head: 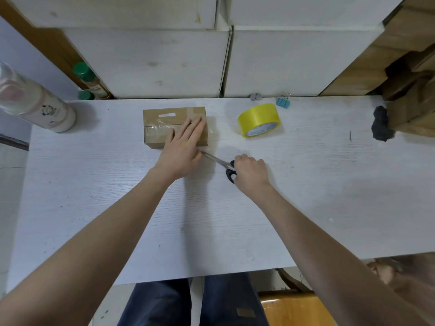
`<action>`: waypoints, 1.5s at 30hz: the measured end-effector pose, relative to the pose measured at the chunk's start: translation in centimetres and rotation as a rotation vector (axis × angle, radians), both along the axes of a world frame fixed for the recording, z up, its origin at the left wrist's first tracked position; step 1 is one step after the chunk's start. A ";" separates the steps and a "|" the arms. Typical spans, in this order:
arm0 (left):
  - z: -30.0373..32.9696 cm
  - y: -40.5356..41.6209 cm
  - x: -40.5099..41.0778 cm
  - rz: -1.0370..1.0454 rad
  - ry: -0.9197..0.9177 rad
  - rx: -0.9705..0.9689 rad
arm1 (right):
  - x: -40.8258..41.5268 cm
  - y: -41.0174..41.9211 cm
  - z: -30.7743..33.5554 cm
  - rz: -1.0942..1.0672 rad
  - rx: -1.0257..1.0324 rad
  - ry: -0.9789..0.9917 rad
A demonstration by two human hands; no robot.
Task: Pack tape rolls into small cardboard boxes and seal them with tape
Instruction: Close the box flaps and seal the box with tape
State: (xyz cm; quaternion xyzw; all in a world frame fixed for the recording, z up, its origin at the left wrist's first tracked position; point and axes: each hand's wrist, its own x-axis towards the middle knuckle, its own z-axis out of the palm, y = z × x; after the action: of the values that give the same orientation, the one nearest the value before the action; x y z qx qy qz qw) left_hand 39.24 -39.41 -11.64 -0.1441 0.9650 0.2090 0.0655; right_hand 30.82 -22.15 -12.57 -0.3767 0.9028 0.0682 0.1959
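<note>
A small brown cardboard box (164,117) lies closed on the white table (306,184), with clear tape along its top seam. My left hand (182,147) rests flat on the box's right half, fingers straight. My right hand (250,172) grips the black handles of a pair of scissors (217,160); the blades point left toward the box's near right corner, just beside my left hand. A yellow tape roll (259,120) stands tilted on the table to the right of the box.
White boxes (164,62) line the table's far edge. A white and pink bottle (37,102) lies at the far left, with green-capped bottles (82,71) behind it. A blue binder clip (283,101) and a dark object (381,123) sit at the far right.
</note>
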 end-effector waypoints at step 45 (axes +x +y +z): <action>-0.7 -0.2 -1.3 0.061 -0.015 -0.293 | 0.1 -1.7 2.4 -0.881 -0.604 -1.322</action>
State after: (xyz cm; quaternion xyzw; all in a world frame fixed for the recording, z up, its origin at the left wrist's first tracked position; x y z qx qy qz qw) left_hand 37.98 -39.60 -12.30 -0.1827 0.9799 0.0667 0.0445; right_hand 30.97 -23.89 -10.14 0.0107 0.6464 -0.4923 0.5829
